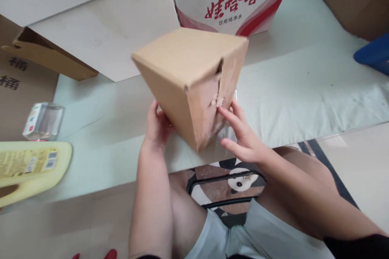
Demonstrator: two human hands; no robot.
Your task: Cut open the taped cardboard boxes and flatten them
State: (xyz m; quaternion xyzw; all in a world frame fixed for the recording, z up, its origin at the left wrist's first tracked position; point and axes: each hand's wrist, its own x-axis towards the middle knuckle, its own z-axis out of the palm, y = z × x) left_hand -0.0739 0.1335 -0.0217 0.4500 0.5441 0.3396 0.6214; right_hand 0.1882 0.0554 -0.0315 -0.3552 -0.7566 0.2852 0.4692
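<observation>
A brown cardboard box (170,89) is tilted over the front edge of the covered table, one corner pointing down toward me. Its near end has clear tape across it, with a torn patch and a small gap at the flap. My left hand (157,125) grips the box's lower left side, its fingers partly hidden underneath. On the other side, my right hand (243,135) has one fingertip on the torn tape and other fingers against the right edge. The thumb of that hand stands apart from the cardboard.
Behind the box are a large white carton (109,32) and a white-and-red carton (221,4) with red lettering. A clear bottle (45,121) and a yellow jug (33,170) lie at left. A blue object (373,54) is at the right edge. Below is a panda-patterned stool (212,190).
</observation>
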